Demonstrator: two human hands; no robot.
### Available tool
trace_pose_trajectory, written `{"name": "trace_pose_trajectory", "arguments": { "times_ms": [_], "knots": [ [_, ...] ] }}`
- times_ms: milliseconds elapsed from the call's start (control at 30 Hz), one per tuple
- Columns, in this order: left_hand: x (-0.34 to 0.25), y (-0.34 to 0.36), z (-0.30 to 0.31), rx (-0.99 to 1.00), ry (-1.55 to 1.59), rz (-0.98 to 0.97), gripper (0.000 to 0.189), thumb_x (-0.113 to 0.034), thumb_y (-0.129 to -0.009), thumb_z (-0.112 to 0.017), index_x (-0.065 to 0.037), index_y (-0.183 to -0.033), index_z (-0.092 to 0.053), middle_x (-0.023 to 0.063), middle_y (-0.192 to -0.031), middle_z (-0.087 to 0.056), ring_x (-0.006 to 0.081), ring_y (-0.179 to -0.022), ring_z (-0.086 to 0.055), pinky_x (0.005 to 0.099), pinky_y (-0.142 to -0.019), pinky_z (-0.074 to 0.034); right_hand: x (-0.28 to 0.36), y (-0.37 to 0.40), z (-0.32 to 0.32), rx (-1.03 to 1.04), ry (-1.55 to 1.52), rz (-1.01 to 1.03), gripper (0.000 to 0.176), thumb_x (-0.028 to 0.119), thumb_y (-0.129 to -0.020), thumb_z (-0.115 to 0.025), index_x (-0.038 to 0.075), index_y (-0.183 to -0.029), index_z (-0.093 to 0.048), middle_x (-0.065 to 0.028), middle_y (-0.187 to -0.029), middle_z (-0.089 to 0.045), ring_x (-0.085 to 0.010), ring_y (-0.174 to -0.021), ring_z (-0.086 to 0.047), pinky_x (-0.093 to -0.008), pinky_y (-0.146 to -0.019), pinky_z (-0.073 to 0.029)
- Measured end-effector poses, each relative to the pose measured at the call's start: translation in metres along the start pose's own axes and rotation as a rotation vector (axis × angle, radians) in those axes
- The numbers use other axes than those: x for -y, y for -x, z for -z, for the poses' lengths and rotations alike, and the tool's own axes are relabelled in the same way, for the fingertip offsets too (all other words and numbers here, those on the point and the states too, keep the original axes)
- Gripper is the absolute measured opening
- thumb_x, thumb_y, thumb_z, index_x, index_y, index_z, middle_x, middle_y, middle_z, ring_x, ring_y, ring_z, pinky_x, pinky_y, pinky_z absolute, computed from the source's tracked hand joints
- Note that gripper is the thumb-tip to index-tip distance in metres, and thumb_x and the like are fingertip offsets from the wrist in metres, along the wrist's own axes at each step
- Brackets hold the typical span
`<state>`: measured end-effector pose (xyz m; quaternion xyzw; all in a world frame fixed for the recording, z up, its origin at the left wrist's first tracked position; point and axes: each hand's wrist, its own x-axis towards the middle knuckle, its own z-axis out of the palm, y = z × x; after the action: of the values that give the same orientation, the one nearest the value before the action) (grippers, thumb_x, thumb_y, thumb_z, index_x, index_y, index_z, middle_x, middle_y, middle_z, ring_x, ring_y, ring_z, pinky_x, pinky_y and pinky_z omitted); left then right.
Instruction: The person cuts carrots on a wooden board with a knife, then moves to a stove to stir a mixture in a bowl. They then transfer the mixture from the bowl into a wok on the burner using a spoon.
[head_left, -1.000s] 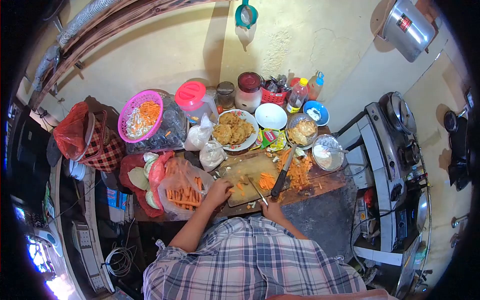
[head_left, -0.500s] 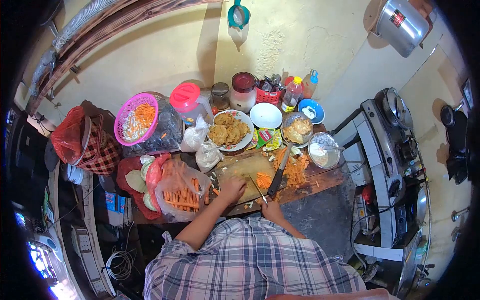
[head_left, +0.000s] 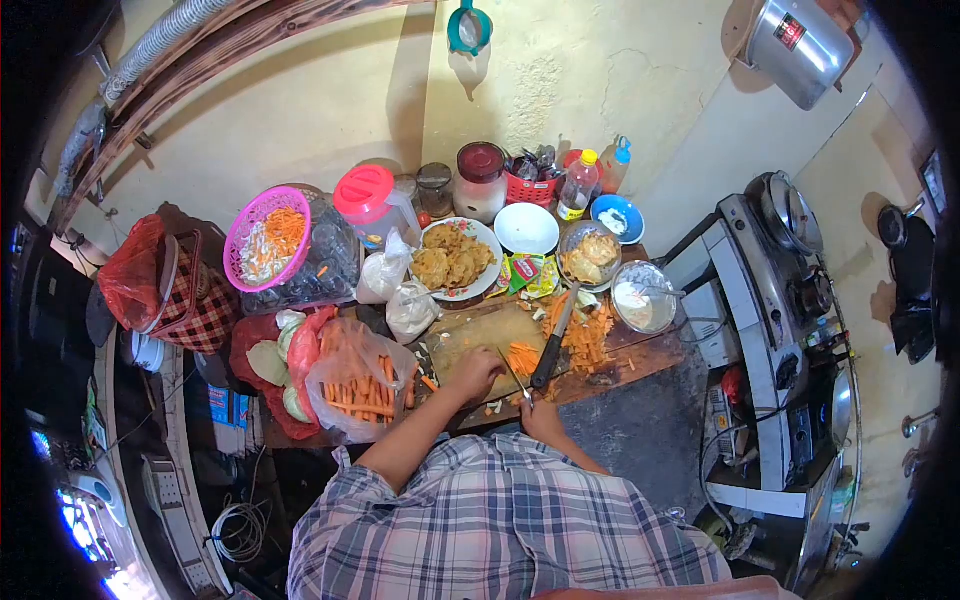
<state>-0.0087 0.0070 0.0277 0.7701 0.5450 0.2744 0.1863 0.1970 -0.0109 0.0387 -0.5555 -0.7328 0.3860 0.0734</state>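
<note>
My left hand [head_left: 473, 373] presses down on a carrot piece on the wooden cutting board [head_left: 478, 334]. In my right hand [head_left: 541, 414] is a small knife [head_left: 514, 376], its blade angled up toward the left hand. A pile of cut carrot sticks [head_left: 522, 358] lies on the board just right of the blade. A larger black-handled knife [head_left: 551, 343] rests across the board's right side. More chopped carrot [head_left: 590, 338] is heaped on the table to the right.
A clear bag of whole carrots [head_left: 358, 385] sits left of the board, beside a red bag with cabbage [head_left: 270, 365]. Behind the board stand a plate of fritters [head_left: 455, 258], bowls [head_left: 527, 228], jars, bottles and a pink basket [head_left: 265, 235]. A stove [head_left: 790, 290] is at right.
My left hand slid right along the board, closer to the small knife. The view shifted slightly; the right hand keeps the knife in about the same place.
</note>
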Motion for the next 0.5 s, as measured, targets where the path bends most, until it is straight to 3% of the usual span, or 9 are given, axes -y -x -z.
{"name": "trace_pose_trajectory", "arguments": {
  "times_ms": [67, 167, 267, 500],
  "knots": [
    [0.003, 0.007, -0.005, -0.06, -0.019, 0.163, 0.01, -0.013, -0.07, -0.062, -0.011, -0.078, -0.069, 0.0068, -0.079, -0.064, 0.026, -0.087, -0.058, 0.039, -0.075, -0.046, -0.001, -0.001, -0.002, 0.014, 0.0, -0.033, 0.042, 0.031, -0.091, -0.045, -0.006, -0.107, -0.054, -0.0329, -0.082, -0.06, -0.0483, -0.08, -0.059, -0.0513, -0.067, -0.047],
    [-0.01, 0.015, 0.008, -0.046, -0.209, 0.156, 0.009, -0.015, -0.072, -0.063, -0.012, -0.078, -0.069, 0.0043, -0.082, -0.063, 0.0231, -0.091, -0.057, 0.04, -0.077, -0.043, 0.001, -0.002, 0.003, 0.07, -0.043, -0.053, 0.041, 0.03, -0.091, -0.045, -0.006, -0.105, -0.056, -0.0321, -0.08, -0.06, -0.0484, -0.078, -0.059, -0.0509, -0.066, -0.047],
    [-0.01, 0.014, 0.011, 0.063, -0.157, 0.2, 0.013, -0.015, -0.076, -0.061, -0.008, -0.084, -0.068, 0.0047, -0.087, -0.063, 0.0255, -0.093, -0.055, 0.0428, -0.082, -0.04, -0.007, -0.004, -0.006, 0.001, -0.004, -0.007, 0.036, 0.027, -0.09, -0.047, -0.006, -0.101, -0.056, -0.0294, -0.072, -0.06, -0.0475, -0.071, -0.06, -0.0521, -0.064, -0.048],
    [-0.003, 0.002, 0.004, 0.077, -0.146, 0.109, 0.012, -0.016, -0.078, -0.061, -0.01, -0.084, -0.069, 0.0041, -0.089, -0.064, 0.0246, -0.092, -0.056, 0.0409, -0.083, -0.04, -0.006, -0.004, -0.006, -0.03, 0.004, 0.033, 0.037, 0.028, -0.091, -0.047, -0.006, -0.101, -0.055, -0.0297, -0.072, -0.06, -0.0478, -0.071, -0.06, -0.0533, -0.065, -0.048]
  ]
}}
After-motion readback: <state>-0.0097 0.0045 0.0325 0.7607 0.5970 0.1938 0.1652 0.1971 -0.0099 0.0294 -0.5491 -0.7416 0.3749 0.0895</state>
